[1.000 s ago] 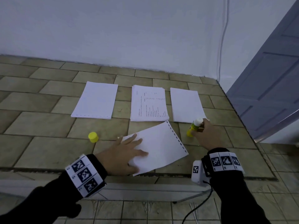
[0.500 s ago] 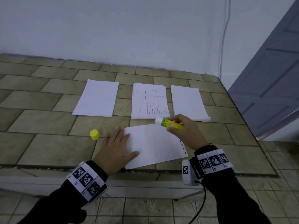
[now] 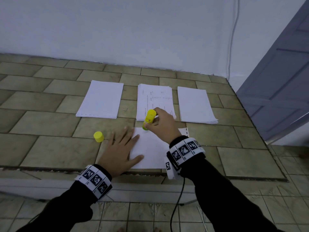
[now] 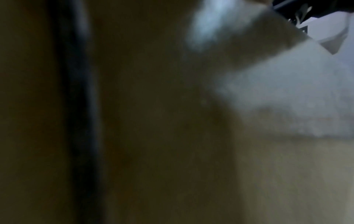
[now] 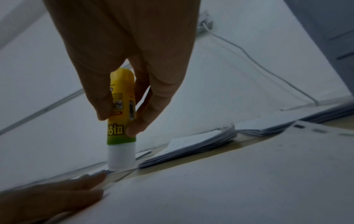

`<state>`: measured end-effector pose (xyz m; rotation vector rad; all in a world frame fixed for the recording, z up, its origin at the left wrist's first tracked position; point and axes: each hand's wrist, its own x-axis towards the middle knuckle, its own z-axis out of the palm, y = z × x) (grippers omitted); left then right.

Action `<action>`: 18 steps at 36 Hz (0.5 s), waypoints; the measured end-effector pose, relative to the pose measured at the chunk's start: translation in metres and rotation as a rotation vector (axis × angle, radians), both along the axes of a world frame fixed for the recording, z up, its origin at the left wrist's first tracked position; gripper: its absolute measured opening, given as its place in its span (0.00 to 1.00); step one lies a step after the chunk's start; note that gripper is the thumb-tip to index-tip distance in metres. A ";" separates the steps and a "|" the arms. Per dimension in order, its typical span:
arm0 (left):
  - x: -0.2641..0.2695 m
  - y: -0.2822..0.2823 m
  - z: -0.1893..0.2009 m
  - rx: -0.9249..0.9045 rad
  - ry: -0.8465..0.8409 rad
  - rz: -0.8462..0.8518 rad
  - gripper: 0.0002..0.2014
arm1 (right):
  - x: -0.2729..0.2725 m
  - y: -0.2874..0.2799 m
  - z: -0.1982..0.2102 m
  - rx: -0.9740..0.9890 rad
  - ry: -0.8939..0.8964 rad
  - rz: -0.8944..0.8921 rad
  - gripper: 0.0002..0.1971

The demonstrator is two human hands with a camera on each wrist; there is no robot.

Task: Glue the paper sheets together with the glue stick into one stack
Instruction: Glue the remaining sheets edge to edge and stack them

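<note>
My right hand [image 3: 163, 124] pinches the glue stick [image 3: 149, 118] near upright, tip down on the far-left corner of the loose sheet [image 3: 150, 148], sheet's length running off rightward; left hand [image 3: 120, 151], flat with fingers spread, pins its left edge to the desk [image 3: 50, 148]

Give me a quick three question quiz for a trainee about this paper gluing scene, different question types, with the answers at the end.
1. True or false: the left hand lies flat on the loose sheet.
2. Which hand has its grip on the glue stick?
3. Fill in: the yellow cap stands on the tiles to the ___ of the loose sheet.

Key: 1 true. 2 The right hand. 3 left.
</note>
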<state>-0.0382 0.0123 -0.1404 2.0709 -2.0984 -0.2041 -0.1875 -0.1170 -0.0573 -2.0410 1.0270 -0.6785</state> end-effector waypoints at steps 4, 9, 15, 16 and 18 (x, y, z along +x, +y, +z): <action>0.001 0.002 -0.003 -0.007 -0.008 0.005 0.45 | 0.015 0.000 -0.003 -0.035 0.068 0.060 0.09; 0.001 -0.001 -0.004 0.004 -0.005 -0.003 0.45 | 0.027 -0.001 -0.006 -0.062 0.137 0.095 0.11; 0.003 0.000 -0.006 -0.015 0.007 -0.007 0.45 | 0.028 -0.001 -0.008 -0.076 0.186 0.101 0.12; 0.002 0.000 -0.006 -0.021 0.008 -0.006 0.45 | 0.027 -0.001 -0.007 -0.079 0.191 0.099 0.12; 0.002 0.000 -0.007 -0.033 0.009 -0.007 0.45 | 0.021 -0.003 -0.007 -0.080 0.199 0.088 0.11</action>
